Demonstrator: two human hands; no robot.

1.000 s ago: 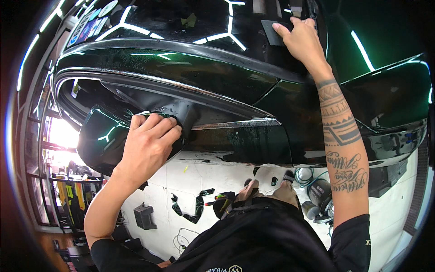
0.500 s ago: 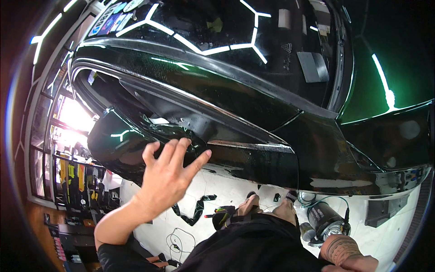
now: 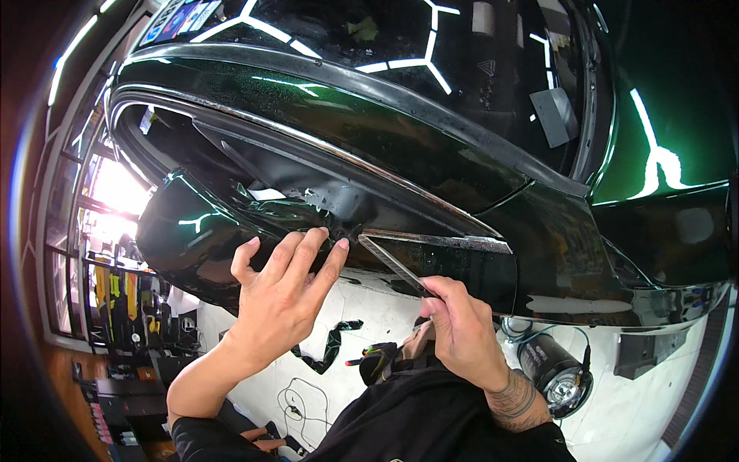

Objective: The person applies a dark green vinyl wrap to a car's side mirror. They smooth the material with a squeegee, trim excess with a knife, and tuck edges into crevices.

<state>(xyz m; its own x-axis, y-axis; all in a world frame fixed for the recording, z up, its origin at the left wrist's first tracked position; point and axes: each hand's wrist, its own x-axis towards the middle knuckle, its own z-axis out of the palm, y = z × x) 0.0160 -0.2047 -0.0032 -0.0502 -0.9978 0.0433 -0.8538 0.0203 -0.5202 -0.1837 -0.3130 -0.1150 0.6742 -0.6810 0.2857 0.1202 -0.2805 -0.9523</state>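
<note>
A dark green car body (image 3: 323, 127) stretches across the view, wet and glossy. Loose, wrinkled dark green film (image 3: 285, 217) lies over the near panel (image 3: 192, 246), which sits beside an open gap with a black inner surface (image 3: 346, 202). My left hand (image 3: 281, 289) presses on this film at the panel's edge, fingers stretched and spread. Pinched between my right thumb and fingers is a slim grey cutter knife (image 3: 394, 265). Its tip touches the panel edge beside a silvery strip (image 3: 431, 239), just right of my left fingertips. My right hand (image 3: 466, 331) is below the panel.
A flat dark squeegee card (image 3: 554, 117) rests on the car's glass. On the pale floor (image 3: 346, 300) lie a dark film scrap (image 3: 332, 346) and a thin cable (image 3: 296, 404). A black cylindrical machine (image 3: 550, 369) stands at lower right. Shelves with tools (image 3: 127, 308) line the left.
My right hand has risen from the lower right to the panel edge, with the cutter knife now in view. My left hand stays on the film, shifted slightly.
</note>
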